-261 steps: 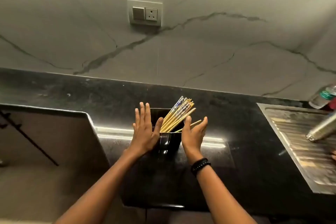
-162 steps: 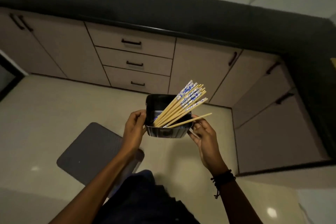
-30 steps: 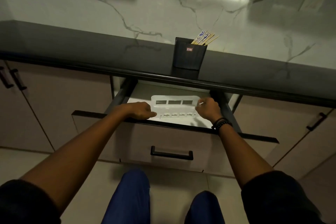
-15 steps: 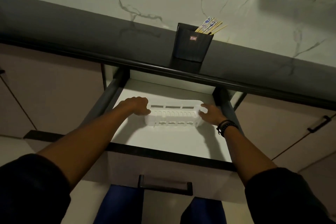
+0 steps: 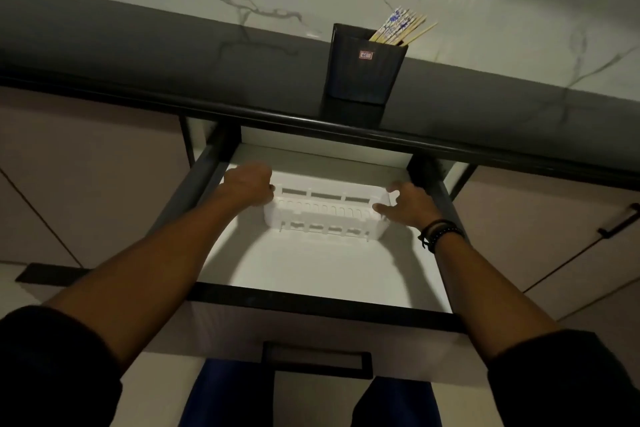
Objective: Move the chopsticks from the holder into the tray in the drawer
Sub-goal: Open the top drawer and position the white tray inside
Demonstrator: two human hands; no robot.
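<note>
Left hand (image 5: 247, 184): at the left end of the tray (image 5: 325, 218), back upward, fingers curled over the rim, gripping it.
Left arm: bare forearm stretched forward toward the tray, dark sleeve (image 5: 52, 367) above the elbow.
Right hand (image 5: 410, 206): at the tray's right end, thumb and fingers clasping the end wall.
Right wrist: black beaded bands (image 5: 438, 234).
Right arm: bare forearm extended forward, dark sleeve.

- Scene is reading dim; white open drawer (image 5: 311, 270) is catching the most light.
- Bare forearms (image 5: 166, 253) are throwing soft shadows across its floor.
- Wide-angle lens is bowing the dark glossy countertop (image 5: 173, 55) toward the edges.
- Black sleeves (image 5: 52, 367) are sinking into underexposed corners.
</note>
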